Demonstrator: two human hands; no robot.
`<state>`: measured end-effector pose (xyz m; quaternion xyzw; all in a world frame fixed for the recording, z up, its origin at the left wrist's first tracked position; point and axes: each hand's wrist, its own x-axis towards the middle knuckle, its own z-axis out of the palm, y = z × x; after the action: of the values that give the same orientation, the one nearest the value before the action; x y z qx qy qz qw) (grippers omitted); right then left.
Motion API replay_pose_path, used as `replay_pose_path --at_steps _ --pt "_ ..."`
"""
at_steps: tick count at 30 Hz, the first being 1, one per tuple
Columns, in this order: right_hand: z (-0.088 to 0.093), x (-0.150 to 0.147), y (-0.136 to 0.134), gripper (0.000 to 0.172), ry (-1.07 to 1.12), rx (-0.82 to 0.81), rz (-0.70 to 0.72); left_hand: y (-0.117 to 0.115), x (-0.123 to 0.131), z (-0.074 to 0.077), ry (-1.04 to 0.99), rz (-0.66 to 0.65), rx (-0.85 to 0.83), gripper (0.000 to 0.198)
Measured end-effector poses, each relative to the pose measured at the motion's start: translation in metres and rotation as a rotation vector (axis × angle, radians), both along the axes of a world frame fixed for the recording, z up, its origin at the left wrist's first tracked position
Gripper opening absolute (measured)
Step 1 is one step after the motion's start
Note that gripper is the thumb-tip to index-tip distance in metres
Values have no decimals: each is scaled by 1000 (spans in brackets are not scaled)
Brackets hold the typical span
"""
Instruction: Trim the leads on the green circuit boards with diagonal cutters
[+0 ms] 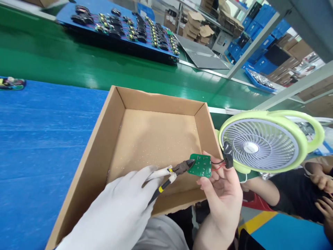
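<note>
My left hand (118,198), in a white glove, is closed around the handles of a pair of diagonal cutters (180,168). The cutters' dark jaws touch, or sit right over, the left part of a green circuit board (201,166). Bare fingers of my right hand (224,191) pinch that board by its right and lower edges, its face with small solder points turned up. Red and black wires run from the board to a black-wrapped part (228,155) above my right fingers. Both hands are over an open cardboard box (160,101) with small light specks on its floor.
A light-green fan (260,142) stands right of the box. Behind, a blue board (104,7) carries rows of circuit assemblies. Another assembly (11,83) lies on the blue mat (47,139) at left. A co-worker's arm (262,191) and hands show at far right.
</note>
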<state>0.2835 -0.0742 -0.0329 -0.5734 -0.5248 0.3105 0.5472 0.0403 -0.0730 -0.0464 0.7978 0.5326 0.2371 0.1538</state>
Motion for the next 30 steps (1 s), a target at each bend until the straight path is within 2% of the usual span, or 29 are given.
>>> replay_pose_path --at_steps 3,7,12,15,17,20,25,28,30 --pt "-1 -1 0 43 0 15 -15 4 0 3 38 -98 85 54" --pt "0 -2 3 39 -20 34 -27 8 -2 -1 -39 -71 92 56" --pt "0 -1 4 40 -9 61 22 2 -10 -22 -118 38 -38 66" --pt "-1 1 3 42 10 54 29 0 -14 -36 -122 73 -26 67" --pt "-1 2 3 41 16 55 29 0 -14 -39 -119 57 7 69" --pt "0 3 3 39 15 64 19 5 -10 -30 -129 51 72 62" --pt "0 2 4 37 -1 55 13 13 0 -4 -213 -10 10 57" --pt "1 1 4 36 -18 47 -8 10 4 -1 -165 33 61 59" --pt "1 1 4 36 -30 46 -11 5 5 -2 -91 12 88 62"
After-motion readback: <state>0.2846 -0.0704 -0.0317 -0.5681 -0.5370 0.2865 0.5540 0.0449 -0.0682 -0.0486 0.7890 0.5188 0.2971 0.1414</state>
